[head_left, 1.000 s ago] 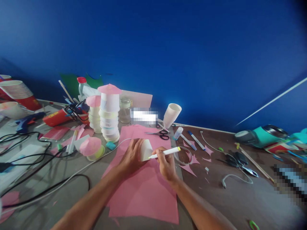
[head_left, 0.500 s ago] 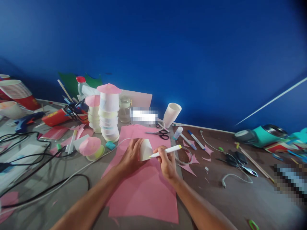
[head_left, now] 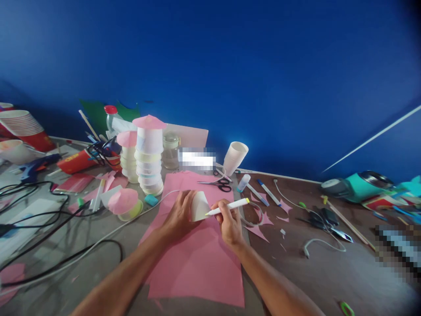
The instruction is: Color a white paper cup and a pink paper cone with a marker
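Note:
My left hand [head_left: 180, 211] is closed around a small white paper cup [head_left: 200, 206], tilted on its side above the pink paper [head_left: 197, 267]. Its far part is hidden behind my fingers. In my right hand [head_left: 228, 224] is a white marker [head_left: 228, 206] with a yellow end, held like a pen. The marker's pale yellow tip is at the cup's lower right edge; whether it touches cannot be made out. Beyond my hands, black-handled scissors [head_left: 223, 186] lie on the pink paper.
Left stand pink-roofed towers of stacked cups [head_left: 149, 164], beside a blue eraser [head_left: 151, 200] and tangled cables [head_left: 95, 245]. A white cup [head_left: 236, 158] leans at the wall. On the right are a glue stick [head_left: 244, 183], blue markers [head_left: 269, 192], pink scraps [head_left: 258, 231] and keys [head_left: 342, 235].
The marker's tip has shifted very slightly to the right along the cup's edge. Both hands keep their grip, and the other things lie as before.

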{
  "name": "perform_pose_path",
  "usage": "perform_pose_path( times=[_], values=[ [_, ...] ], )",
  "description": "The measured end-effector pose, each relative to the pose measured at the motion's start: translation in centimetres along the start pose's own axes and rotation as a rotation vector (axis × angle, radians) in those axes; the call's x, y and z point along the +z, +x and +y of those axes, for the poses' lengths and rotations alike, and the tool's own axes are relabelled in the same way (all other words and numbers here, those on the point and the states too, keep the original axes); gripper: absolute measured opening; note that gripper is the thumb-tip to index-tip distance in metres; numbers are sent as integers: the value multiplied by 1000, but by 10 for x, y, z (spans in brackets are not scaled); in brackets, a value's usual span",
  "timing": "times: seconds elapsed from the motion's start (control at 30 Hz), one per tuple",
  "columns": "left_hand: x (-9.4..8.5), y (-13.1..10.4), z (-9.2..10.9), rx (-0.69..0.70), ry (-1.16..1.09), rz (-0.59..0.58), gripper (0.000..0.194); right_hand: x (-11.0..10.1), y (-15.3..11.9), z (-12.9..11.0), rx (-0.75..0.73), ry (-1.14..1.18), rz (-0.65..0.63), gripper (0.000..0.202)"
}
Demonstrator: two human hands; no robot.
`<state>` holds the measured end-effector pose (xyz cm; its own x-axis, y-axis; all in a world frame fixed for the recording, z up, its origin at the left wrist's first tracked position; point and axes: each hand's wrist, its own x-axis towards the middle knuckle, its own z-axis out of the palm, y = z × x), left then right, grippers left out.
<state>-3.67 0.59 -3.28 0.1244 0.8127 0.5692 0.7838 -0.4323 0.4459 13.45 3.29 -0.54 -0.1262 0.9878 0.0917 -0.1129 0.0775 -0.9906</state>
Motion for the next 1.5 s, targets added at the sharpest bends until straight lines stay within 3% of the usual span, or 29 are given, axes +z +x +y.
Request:
perform_pose_path(
  times=[0.17,0.4,0.8,1.07,1.4,1.5],
  values=[
    [-1,1,2,8,-10,-17,67,1,0,-1,-43,-42,-48,43],
    [1,-2,-4,-11,-5,-27,77,4,3,-1,22,62,71,42],
    [0,0,0,-22,-26,-31,68,1,2,-1,4,-21,-12,37],
    [4,-3,-8,-22,-21,-33,77,-1,7,4,71,127,109,39],
    [0,-1,-2,-65,-26,-42,68,0,4,0,10,7,-4,43],
    [3,-2,-4,-73,-23,-28,73,2,6,-3,-10,17,24,43]
  ],
)
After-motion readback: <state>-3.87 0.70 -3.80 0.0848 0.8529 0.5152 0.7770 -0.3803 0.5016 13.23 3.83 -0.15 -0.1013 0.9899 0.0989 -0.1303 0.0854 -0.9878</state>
